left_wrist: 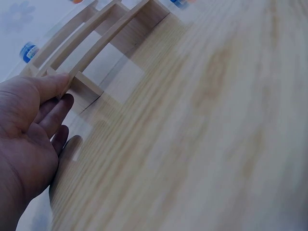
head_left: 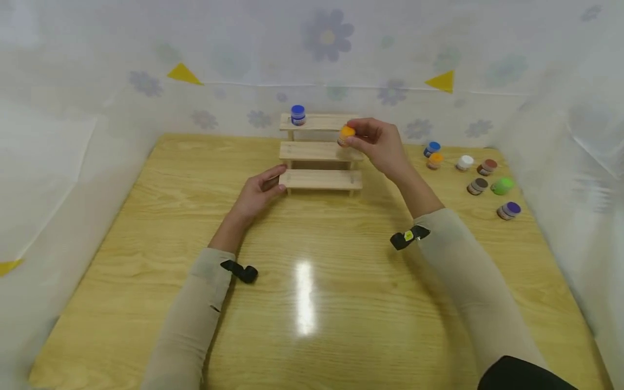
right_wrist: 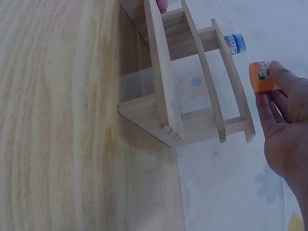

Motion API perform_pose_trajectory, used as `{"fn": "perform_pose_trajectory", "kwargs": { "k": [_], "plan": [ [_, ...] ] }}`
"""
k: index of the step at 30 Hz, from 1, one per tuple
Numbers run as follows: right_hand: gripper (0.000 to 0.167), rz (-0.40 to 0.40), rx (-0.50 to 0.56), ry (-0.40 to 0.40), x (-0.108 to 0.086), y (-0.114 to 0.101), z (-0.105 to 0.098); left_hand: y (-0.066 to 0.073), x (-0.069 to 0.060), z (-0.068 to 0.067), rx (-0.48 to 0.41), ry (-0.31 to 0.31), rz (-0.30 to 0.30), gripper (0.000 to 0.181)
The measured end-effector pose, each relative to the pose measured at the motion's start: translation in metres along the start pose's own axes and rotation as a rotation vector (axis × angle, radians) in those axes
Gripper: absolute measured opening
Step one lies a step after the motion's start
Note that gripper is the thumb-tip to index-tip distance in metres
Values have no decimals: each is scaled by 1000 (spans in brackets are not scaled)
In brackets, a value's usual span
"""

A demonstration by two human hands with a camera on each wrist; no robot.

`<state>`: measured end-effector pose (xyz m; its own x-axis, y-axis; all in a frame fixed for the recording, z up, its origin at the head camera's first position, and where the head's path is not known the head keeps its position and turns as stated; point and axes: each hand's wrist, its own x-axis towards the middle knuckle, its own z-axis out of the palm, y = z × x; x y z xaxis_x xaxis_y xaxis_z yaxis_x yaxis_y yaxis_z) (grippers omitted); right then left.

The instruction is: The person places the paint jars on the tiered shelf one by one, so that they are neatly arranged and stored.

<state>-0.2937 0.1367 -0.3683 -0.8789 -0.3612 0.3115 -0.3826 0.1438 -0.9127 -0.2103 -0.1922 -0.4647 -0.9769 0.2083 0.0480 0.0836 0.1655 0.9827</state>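
A small three-tier wooden rack (head_left: 322, 180) stands at the back of the table, with a blue-capped paint jar (head_left: 298, 115) on the left of its top tier. My left hand (head_left: 257, 196) grips the left end of the bottom tier, thumb against the board in the left wrist view. An orange paint jar (head_left: 345, 136) is pinched between the thumb and fingers of my right hand (head_left: 382, 146). In the right wrist view this orange jar (right_wrist: 262, 77) is held apart from the rack, close to the top board's edge.
Several more paint jars stand at the back right of the table: blue (head_left: 431, 149), orange (head_left: 435, 161), white (head_left: 465, 162), brown (head_left: 487, 167), dark brown (head_left: 477, 186), green (head_left: 502, 186) and purple (head_left: 509, 210). A flowered white sheet (head_left: 234, 49) hangs behind the table.
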Motion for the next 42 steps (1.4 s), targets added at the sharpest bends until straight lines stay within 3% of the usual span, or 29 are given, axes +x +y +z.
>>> {"fn": "perform_pose_trajectory", "kwargs": {
  "k": [6, 15, 21, 27, 37, 42],
  "plan": [
    [38, -43, -2, -36, 30, -6, 18, 3, -4, -4, -1, 31, 8, 53],
    [36, -61, -44, -58, 48, -4, 26, 8, -5, 2, -3, 10, 0, 54],
    [36, -32, -35, -69, 59, -1, 30, 8, -4, 4, -19, 11, -16, 54],
    [37, -5, 21, -88, 66, 2, 36, 5, -4, 6, -39, 17, -16, 54],
    [40, -3, -77, -132, 69, 0, 39, 6, -5, 7, -13, 6, -3, 54],
    [48, 6, -102, -81, 65, 1, 35, 6, -3, 7, -5, -8, 1, 54]
  ]
}}
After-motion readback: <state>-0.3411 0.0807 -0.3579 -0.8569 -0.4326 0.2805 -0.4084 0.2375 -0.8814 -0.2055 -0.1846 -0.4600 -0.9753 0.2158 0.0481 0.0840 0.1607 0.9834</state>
